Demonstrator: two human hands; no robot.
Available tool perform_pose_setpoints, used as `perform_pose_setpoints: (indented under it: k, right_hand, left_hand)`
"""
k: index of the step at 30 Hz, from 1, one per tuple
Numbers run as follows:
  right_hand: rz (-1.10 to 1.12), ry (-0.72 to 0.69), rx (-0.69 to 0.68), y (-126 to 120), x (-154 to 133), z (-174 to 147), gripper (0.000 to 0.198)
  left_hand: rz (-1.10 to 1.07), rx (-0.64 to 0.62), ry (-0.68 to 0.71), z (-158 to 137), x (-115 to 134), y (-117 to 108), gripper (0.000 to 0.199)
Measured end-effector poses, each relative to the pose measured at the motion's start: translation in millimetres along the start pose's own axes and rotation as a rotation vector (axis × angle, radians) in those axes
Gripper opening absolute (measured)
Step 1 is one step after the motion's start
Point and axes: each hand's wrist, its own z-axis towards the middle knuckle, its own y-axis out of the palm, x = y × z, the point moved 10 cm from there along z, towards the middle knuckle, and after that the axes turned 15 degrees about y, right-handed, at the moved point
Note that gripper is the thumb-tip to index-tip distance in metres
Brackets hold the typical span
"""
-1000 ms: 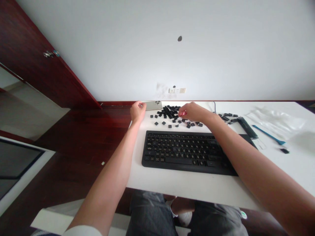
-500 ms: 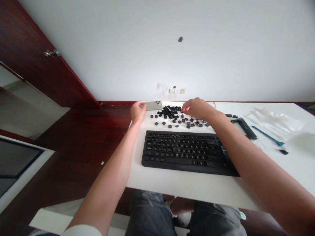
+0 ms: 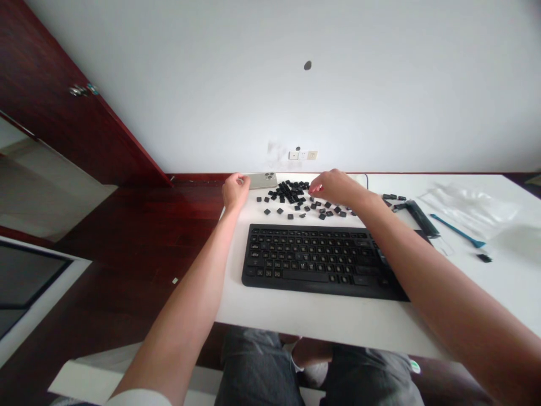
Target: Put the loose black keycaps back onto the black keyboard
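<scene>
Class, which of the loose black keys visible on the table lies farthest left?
The small key just in front of the phone, closest to the left hand; every other visible loose key lies farther right.

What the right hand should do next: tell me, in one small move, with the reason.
Probably pinch one loose black keycap with the right hand: its fingers are bent at the right edge of the keycap pile, and the keyboard shows many bare key sockets. Whether they hold one is too small to tell.
</scene>
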Motion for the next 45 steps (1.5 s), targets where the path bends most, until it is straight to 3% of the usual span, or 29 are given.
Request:
perform_pose_setpoints:
  k: [10,15,33,45]
  right_hand:
    - [0.1,-0.182,-0.016,4,-35,-11,0.028]
    - [0.093,-0.167,-0.069,18,-47,-14,0.027]
    - [0.105,-0.183,-0.121,25,-60,-21,0.01]
    - [0.137,-0.262,-0.138,32,-63,-18,0.014]
  left_hand:
    - [-0.002,0.0,0.002,0,1,0,0.02]
    - [-0.008,0.003,-0.003,-1,2,-2,0.019]
    - [0.005,0.006,0.008,0,-2,2,0.02]
    - [0.03,-0.007,0.01,0,-1,1,0.021]
